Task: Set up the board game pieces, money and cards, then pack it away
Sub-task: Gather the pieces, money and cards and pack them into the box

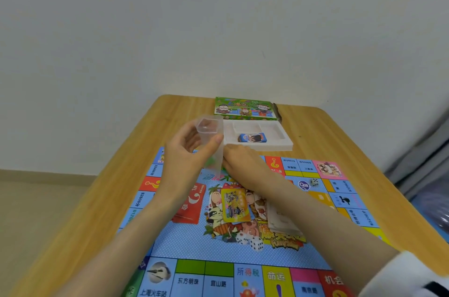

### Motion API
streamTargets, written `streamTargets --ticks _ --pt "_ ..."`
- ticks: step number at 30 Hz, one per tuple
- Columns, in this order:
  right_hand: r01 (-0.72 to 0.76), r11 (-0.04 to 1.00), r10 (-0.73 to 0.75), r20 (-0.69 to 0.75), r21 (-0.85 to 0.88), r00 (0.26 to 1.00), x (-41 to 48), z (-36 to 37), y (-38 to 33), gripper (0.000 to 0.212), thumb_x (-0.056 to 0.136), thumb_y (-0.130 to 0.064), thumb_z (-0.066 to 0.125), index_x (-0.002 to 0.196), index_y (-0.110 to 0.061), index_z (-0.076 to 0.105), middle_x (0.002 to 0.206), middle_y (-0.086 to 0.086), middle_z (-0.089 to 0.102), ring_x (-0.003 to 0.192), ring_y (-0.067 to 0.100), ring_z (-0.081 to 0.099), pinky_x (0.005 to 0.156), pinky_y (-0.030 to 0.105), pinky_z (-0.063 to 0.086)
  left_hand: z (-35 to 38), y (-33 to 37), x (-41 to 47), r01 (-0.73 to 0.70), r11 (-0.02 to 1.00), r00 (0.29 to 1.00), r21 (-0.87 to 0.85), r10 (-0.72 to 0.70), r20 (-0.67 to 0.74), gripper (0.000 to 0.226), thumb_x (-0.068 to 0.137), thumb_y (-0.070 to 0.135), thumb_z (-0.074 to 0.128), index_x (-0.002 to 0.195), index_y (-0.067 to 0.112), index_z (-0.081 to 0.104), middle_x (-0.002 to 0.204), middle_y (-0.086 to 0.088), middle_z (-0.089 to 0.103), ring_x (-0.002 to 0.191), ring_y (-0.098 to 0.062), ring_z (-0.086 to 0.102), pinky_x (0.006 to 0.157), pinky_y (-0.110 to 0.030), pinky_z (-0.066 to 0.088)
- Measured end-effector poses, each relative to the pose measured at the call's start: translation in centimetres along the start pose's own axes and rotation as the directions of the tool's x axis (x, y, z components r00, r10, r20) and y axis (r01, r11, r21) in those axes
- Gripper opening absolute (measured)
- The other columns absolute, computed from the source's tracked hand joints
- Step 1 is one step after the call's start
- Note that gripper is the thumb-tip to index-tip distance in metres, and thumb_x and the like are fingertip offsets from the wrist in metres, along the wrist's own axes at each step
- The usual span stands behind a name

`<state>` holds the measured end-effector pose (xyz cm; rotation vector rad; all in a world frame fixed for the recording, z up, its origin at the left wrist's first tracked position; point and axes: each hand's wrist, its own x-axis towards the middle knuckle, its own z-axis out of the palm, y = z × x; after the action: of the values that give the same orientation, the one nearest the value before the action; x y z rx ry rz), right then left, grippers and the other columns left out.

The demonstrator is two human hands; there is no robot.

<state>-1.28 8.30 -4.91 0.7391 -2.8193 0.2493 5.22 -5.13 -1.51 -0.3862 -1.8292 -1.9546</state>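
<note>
The colourful game board [184,245] lies flat on the wooden table. My left hand [187,151] holds a clear plastic box [211,136] upside down above the board's far edge. My right hand [243,163] reaches under the box's open end, fingers hidden behind it. On the board lie a red card deck [189,204], a yellow card deck [235,204], a pale stack of paper money [281,219] and two white dice [250,242]. A third die [315,182] sits at the right.
A white plastic tray [289,145] with a blue card pack [252,137] stands beyond the board. The green box lid [245,108] lies behind it near the wall. Bare table [340,131] shows at the right and left.
</note>
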Motion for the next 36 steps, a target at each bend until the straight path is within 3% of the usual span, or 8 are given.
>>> streamTargets --ticks 4,6,9,12,16,21,24,36 --pt "-0.133 0.952 0.166 -0.099 0.277 0.981 -0.2 -1.0 0.2 0.044 0.099 -0.024 0.042 0.057 -0.011 0.038 0.054 0.005 0.043 0.052 0.019 0.041 0.051 0.023 0.029 0.0 0.1 -0.2 0.002 1.000 1.000 0.026 -0.002 0.021 0.026 0.080 0.015 0.070 0.100 0.030 0.063 0.097 0.015 0.068 0.087 0.004 0.063 0.065 -0.010 0.047" --pt "-0.241 0.795 0.366 -0.123 0.556 0.922 -0.3 -1.6 0.2 0.050 0.098 -0.030 0.045 0.052 -0.014 0.034 0.049 0.002 0.034 0.044 0.014 0.031 0.045 0.018 0.027 0.0 0.1 -0.3 -0.002 0.999 0.999 0.045 0.000 0.047 0.026 0.076 0.024 0.069 0.101 0.026 0.064 0.097 0.014 0.068 0.091 0.004 0.063 0.075 -0.009 0.046" --pt "-0.354 0.168 0.632 0.175 0.920 0.755 -0.7 -2.6 0.7 0.043 0.097 -0.036 0.047 0.061 -0.012 0.043 0.053 0.001 0.041 0.037 0.010 0.030 0.036 0.017 0.025 0.1 -0.3 -0.5 0.017 0.996 0.996 0.092 -0.025 0.087 0.035 0.070 0.035 0.068 0.104 0.026 0.064 0.097 0.019 0.069 0.097 0.002 0.062 0.083 -0.011 0.046" --pt "-0.215 -0.436 0.505 0.435 0.874 0.745 -1.8 -3.9 1.3 0.040 0.095 -0.039 0.049 0.066 -0.013 0.041 0.046 -0.003 0.039 0.031 0.005 0.024 0.028 0.016 0.019 0.4 -0.7 -0.9 0.026 0.991 0.987 0.134 -0.047 0.154 0.037 0.069 0.036 0.070 0.104 0.026 0.065 0.101 0.014 0.069 0.100 -0.002 0.062 0.090 -0.016 0.047" --pt "-0.112 -0.741 0.304 0.480 0.662 0.822 -2.4 -6.4 1.2 0.045 0.095 -0.047 0.041 0.061 -0.017 0.040 0.040 -0.007 0.032 0.026 0.004 0.024 0.028 0.016 0.013 1.1 -1.1 -1.3 0.007 0.972 0.969 0.233 -0.065 0.239 0.038 0.073 0.021 0.079 0.104 0.034 0.061 0.100 0.018 0.069 0.099 0.001 0.061 0.092 -0.016 0.045" --pt "-0.094 -0.770 0.245 0.429 0.631 0.870 -1.7 -9.0 0.2 0.063 0.093 -0.058 0.039 0.047 -0.014 0.043 0.044 -0.006 0.029 0.029 0.006 0.024 0.033 0.017 0.010 1.3 -1.6 -1.6 -0.048 0.940 0.965 0.339 -0.044 0.259 0.046 0.074 0.020 0.079 0.111 0.037 0.057 0.097 0.023 0.068 0.098 0.002 0.061 0.092 -0.017 0.045" --pt "-0.109 -0.704 0.272 0.408 0.702 0.871 -1.1 -9.7 -1.1 0.047 0.089 -0.044 0.057 0.055 -0.018 0.037 0.047 -0.007 0.026 0.031 0.004 0.022 0.029 0.015 0.011 1.4 -1.6 -1.7 -0.015 0.942 0.968 0.337 -0.071 0.242 0.044 0.073 0.021 0.079 0.112 0.030 0.061 0.099 0.016 0.068 0.097 0.003 0.061 0.091 -0.015 0.046" --pt "0.047 -0.099 0.454 0.004 0.994 0.891 -0.5 -8.8 -4.2 0.043 0.093 -0.027 0.057 0.060 -0.015 0.032 0.048 -0.004 0.028 0.041 0.010 0.020 0.036 0.020 0.016 1.6 -1.7 -1.7 0.057 0.942 0.961 0.331 -0.142 0.237 0.041 0.075 0.023 0.078 0.114 0.020 0.065 0.097 0.008 0.070 0.095 -0.006 0.064 0.089 -0.026 0.050"
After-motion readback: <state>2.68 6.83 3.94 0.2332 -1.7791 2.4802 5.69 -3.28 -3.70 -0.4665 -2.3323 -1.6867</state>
